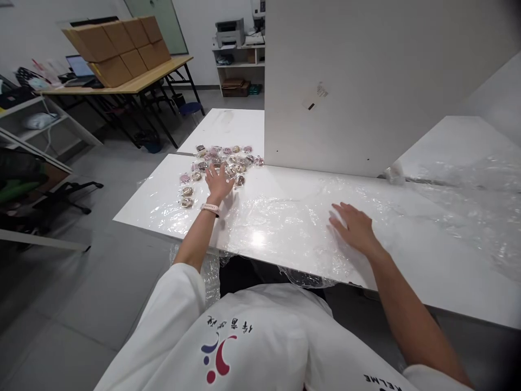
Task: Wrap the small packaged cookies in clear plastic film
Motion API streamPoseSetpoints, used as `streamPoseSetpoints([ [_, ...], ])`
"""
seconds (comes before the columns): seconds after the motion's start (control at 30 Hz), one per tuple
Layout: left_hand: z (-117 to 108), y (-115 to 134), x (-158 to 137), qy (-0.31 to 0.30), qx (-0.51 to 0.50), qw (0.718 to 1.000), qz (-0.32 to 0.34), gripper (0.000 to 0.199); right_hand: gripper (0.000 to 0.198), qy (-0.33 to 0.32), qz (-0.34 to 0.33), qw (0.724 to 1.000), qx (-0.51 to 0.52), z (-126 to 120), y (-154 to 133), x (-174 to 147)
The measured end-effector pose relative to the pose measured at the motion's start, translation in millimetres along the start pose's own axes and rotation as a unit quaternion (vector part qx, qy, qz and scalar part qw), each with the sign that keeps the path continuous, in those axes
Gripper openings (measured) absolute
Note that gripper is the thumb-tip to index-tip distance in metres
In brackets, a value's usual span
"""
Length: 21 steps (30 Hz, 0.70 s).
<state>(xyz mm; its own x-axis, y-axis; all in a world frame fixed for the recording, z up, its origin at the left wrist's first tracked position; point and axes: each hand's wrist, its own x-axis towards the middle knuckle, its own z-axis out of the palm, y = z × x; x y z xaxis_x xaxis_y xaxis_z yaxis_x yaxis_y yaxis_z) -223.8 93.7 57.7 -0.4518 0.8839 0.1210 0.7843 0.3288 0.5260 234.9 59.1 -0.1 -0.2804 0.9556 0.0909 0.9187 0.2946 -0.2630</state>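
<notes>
My left hand (220,182), with a pale band at the wrist, is open over the near side of a cluster of small wrapped items (246,161). They are round, in clear wrappers, some pink and others brown or yellowish; whether my fingers press on any is hard to see. Clear bubble wrap (280,217) lies spread across the white tabletop (146,201). On the right, my right hand (353,225) has its fingers apart over the bubble wrap and holds nothing.
A tall white panel (325,65) stands upright behind the tabletop. More bubble wrap (484,212) covers the right side and some hangs below the front edge. Cardboard boxes (122,49) sit on a wooden table (179,64) at the far left. A printer (230,33) rests on a shelf.
</notes>
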Motion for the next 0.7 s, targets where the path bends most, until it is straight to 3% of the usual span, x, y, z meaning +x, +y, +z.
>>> streamPoseSetpoints([
  [0.07,-4.5,-15.5,15.3,-0.074,0.034,0.996,-0.02,0.066,0.058,0.001,-0.014,1.0,-0.008,9.8,-12.6,-21.3],
  [0.17,-8.9,-26.3,22.4,-0.144,0.107,0.984,-0.008,0.057,0.056,0.028,-0.011,0.999,-0.025,22.7,-21.7,-38.3],
  [0.3,-10.6,-22.4,18.8,-0.157,0.136,0.978,-0.002,0.039,0.052,0.062,-0.007,0.998,-0.025,26.5,-21.6,-38.5],
  [0.47,-20.5,-10.7,6.2,-0.129,0.117,0.985,-0.011,0.036,0.051,0.068,-0.008,0.998,-0.008,24.7,-20.0,-35.8],
  [0.57,-31.6,16.1,-23.8,-0.103,0.056,0.993,0.02,0.036,0.05,0.072,-0.007,0.997,-0.001,23.7,-21.4,-36.3],
  [0.63,-29.6,46.5,-61.3,-0.103,-0.035,0.989,0.1,0.036,0.05,0.072,-0.006,0.997,0.001,23.2,-22.1,-36.5],
  [0.7,-13.2,80.8,-109.2,-0.134,-0.082,0.963,0.221,0.035,0.049,0.076,-0.007,0.997,0.001,23.5,-21.9,-36.7],
])
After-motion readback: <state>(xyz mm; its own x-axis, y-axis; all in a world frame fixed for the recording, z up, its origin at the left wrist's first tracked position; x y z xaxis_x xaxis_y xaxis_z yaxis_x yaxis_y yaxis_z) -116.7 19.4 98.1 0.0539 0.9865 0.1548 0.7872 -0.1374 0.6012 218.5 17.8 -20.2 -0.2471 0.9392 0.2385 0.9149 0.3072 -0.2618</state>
